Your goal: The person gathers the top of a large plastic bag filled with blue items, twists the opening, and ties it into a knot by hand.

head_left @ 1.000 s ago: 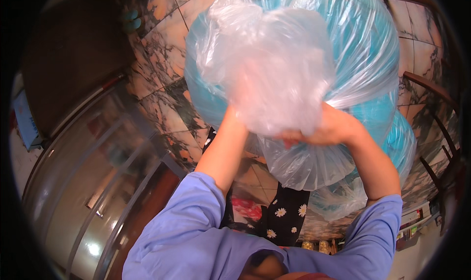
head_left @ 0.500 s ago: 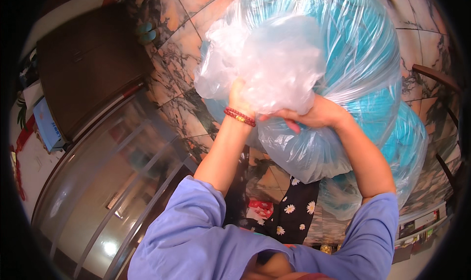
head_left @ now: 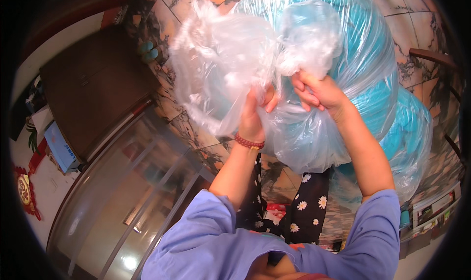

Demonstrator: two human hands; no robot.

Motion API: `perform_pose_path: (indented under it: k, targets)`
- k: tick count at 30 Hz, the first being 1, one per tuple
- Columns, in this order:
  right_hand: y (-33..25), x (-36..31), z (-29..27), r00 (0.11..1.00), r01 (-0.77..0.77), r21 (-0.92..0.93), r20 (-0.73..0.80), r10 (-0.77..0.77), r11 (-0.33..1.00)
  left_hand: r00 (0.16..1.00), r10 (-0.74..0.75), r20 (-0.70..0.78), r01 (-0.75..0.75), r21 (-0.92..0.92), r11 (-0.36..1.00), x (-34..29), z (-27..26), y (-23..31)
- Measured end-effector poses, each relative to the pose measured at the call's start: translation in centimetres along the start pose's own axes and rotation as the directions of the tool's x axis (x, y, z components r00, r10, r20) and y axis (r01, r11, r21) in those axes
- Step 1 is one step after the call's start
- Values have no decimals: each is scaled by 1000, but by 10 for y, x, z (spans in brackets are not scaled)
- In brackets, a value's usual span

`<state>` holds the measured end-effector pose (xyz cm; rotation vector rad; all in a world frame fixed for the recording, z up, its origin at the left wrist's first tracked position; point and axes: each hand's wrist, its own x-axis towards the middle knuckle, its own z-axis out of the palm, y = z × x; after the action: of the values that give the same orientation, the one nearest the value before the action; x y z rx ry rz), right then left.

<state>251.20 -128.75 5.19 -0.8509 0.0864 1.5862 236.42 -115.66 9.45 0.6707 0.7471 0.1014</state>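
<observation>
A large clear plastic bag [head_left: 363, 54] with bright blue contents bulges in front of me. Its loose, crumpled top spreads toward the upper left. My left hand [head_left: 255, 111], with a red beaded bracelet at its wrist, is closed on a gathered part of the thin plastic. Close by on the right, my right hand [head_left: 320, 92] grips another bunched part, with a puffed fold standing above its fist. A stretch of plastic hangs slack below the two hands. What the blue contents are cannot be made out through the film.
Marbled tiles [head_left: 174, 8] cover the floor. To the left stand a dark brown cabinet [head_left: 98, 79] and a glass-topped table [head_left: 132, 201]. A pair of light blue slippers [head_left: 148, 51] lies beyond the cabinet. A wooden chair part [head_left: 431, 58] juts in at right.
My hands have moved apart, the right one up and to the right. The bunched plastic between them has split into two portions, and the left one has fanned out wider.
</observation>
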Motion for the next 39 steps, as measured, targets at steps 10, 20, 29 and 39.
perform_pose_path:
  k: [10,20,29,39]
  targets:
    - [40,-6,-7,945,298,123,-175,-275,947,836,92,541,-545,838,31,18,43,17]
    - [79,-29,-26,833,470,10,-336,-440,882,383,-281,880,-923,359,-135,75,55,27]
    - [115,-29,-29,732,554,-108,-409,-545,825,481,-439,759,-876,388,-288,65,63,51]
    - [26,-62,52,564,1,-947,-265,-782,322,799,-282,531,-595,764,-249,63,35,35]
